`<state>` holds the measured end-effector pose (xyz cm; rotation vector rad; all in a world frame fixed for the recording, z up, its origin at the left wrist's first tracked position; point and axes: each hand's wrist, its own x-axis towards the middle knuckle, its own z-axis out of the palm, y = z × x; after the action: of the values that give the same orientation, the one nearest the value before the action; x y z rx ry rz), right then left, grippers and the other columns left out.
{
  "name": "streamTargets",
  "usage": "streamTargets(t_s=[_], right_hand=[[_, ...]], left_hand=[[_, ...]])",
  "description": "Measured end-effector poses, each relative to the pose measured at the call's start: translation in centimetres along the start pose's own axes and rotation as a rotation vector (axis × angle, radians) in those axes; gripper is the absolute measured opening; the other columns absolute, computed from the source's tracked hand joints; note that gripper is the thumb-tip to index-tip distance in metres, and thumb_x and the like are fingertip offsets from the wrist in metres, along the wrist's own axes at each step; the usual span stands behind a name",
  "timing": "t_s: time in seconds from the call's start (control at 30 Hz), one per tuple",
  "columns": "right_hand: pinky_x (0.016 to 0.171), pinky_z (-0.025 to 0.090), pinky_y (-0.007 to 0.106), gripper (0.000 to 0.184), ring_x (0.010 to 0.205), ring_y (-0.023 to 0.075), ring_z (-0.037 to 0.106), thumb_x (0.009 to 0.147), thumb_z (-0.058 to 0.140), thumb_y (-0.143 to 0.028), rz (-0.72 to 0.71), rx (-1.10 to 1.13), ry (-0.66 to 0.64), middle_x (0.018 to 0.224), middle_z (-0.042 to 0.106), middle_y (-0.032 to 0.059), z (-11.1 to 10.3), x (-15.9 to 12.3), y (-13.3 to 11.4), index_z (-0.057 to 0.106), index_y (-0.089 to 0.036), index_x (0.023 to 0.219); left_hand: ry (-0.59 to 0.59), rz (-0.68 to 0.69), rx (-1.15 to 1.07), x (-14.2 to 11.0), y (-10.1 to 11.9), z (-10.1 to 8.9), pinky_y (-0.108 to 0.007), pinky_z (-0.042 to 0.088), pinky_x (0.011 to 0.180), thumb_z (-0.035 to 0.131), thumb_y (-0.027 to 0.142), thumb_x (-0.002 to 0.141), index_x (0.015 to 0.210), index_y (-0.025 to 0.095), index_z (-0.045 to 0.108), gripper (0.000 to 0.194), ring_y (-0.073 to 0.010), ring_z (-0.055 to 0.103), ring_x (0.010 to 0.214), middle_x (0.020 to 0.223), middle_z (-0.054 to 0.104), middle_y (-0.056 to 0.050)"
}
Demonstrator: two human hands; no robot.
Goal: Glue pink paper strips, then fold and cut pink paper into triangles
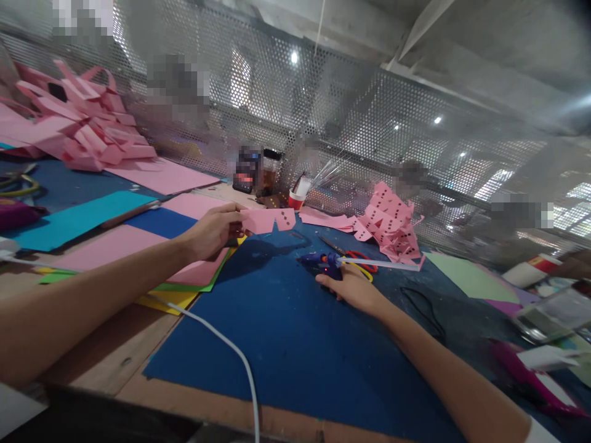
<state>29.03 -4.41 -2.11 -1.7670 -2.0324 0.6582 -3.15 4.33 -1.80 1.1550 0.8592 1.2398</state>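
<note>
Strip (pixel 261 222) pinched at L end in L grip (pixel 213 231), glue gun (pixel 332 271) clasped w/in R grip (pixel 354 288)

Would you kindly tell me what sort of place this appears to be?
Probably a papercraft workshop: the right hand holds a blue glue gun, pink paper strips lie heaped at far left, and a perforated metal screen stands behind the worktable.

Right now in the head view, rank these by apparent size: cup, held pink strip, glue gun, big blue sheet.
1. Big blue sheet
2. Pink strip and glue gun: unsure, as the right hand hides part of the gun
3. Cup
</note>
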Motion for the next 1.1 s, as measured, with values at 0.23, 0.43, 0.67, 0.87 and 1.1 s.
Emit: streamTargets(t_s=[0.23, 0.43, 0.67, 0.87, 1.1], right_hand=[[0.061, 0.047, 0.030, 0.041, 0.057, 0.0174, 0.061, 0.089, 0.061, -0.061, -0.002, -0.023, 0.025, 0.066, 0.065, 0.0008, 0.13, 0.14, 0.25, 0.069, -0.021, 0.092], [0.061, 0.047, 0.029, 0.039, 0.057, 0.0161, 0.061, 0.090, 0.061, -0.059, -0.011, -0.006, 0.008, 0.072, 0.068, 0.0015, 0.12, 0.23, 0.30, 0.069, -0.021, 0.095], [0.062, 0.047, 0.030, 0.040, 0.057, 0.0175, 0.062, 0.090, 0.060, -0.060, -0.022, -0.037, 0.017, 0.068, 0.066, 0.0010, 0.16, 0.29, 0.28, 0.069, -0.022, 0.096], [0.059, 0.046, 0.028, 0.037, 0.054, 0.0150, 0.061, 0.090, 0.061, -0.058, -0.002, -0.006, 0.012, 0.068, 0.065, -0.0003, 0.13, 0.15, -0.02, 0.066, -0.022, 0.090], [0.056, 0.046, 0.028, 0.039, 0.053, 0.0150, 0.061, 0.090, 0.061, -0.059, 0.028, 0.026, 0.025, 0.066, 0.063, 0.0000, 0.06, -0.31, -0.21, 0.063, -0.021, 0.083]], left_hand=[[-0.015, 0.009, -0.008, 0.14, -0.16, -0.13, -0.026, 0.049, 0.060, 0.077, 0.029, 0.075, 0.081, 0.021, 0.062, 0.018, -0.0176, 0.067, 0.067, 0.073, 0.069, -0.003], [-0.012, -0.003, -0.012, 0.15, -0.19, -0.19, -0.026, 0.050, 0.059, 0.078, 0.030, 0.074, 0.082, 0.021, 0.061, 0.021, -0.0177, 0.068, 0.067, 0.074, 0.070, -0.003], [-0.013, 0.002, -0.015, 0.11, -0.21, -0.13, -0.026, 0.051, 0.059, 0.078, 0.030, 0.074, 0.081, 0.021, 0.062, 0.019, -0.0175, 0.068, 0.066, 0.072, 0.069, -0.003], [-0.012, -0.014, -0.018, 0.07, -0.10, -0.09, -0.026, 0.051, 0.058, 0.081, 0.027, 0.070, 0.084, 0.020, 0.062, 0.024, -0.0171, 0.067, 0.064, 0.070, 0.068, -0.001], [-0.005, -0.026, -0.014, -0.05, 0.04, 0.02, -0.025, 0.051, 0.056, 0.079, 0.028, 0.072, 0.084, 0.021, 0.061, 0.023, -0.0180, 0.068, 0.066, 0.071, 0.067, -0.002]])
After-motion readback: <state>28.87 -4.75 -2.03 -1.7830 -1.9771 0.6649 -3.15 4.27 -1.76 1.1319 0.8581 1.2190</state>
